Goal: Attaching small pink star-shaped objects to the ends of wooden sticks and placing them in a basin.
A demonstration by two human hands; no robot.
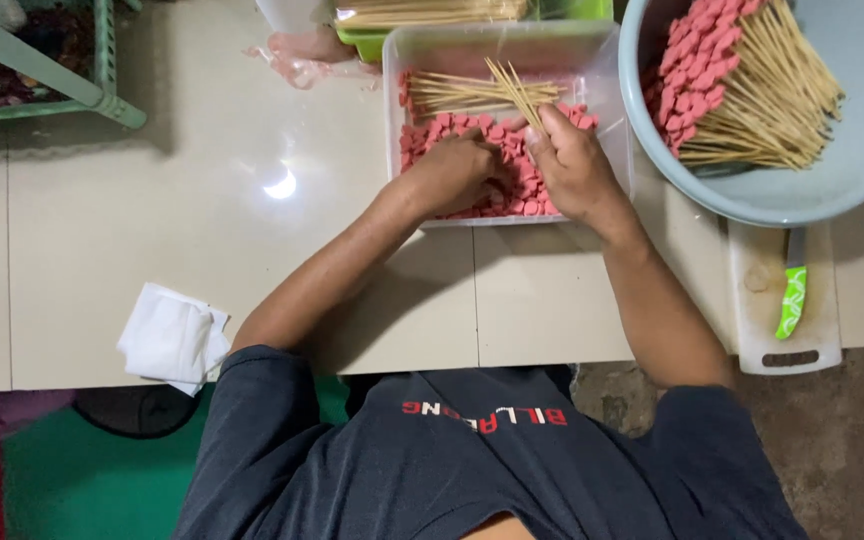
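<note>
Skewers point(514, 92) stick out at eleven o'clock from my right hand point(570, 165), closed around them over the clear tray point(607, 110). My left hand point(452, 172) curls onto the pink pieces point(512, 190) at nine o'clock; pinching one flat against the tip should thread it cleanly.

The tub point(607, 60) was clear glossy plastic, the skewers point(472, 92) pale matt wood, the bench point(202, 200) smooth and shiny, the cloth point(172, 338) soft.
</note>
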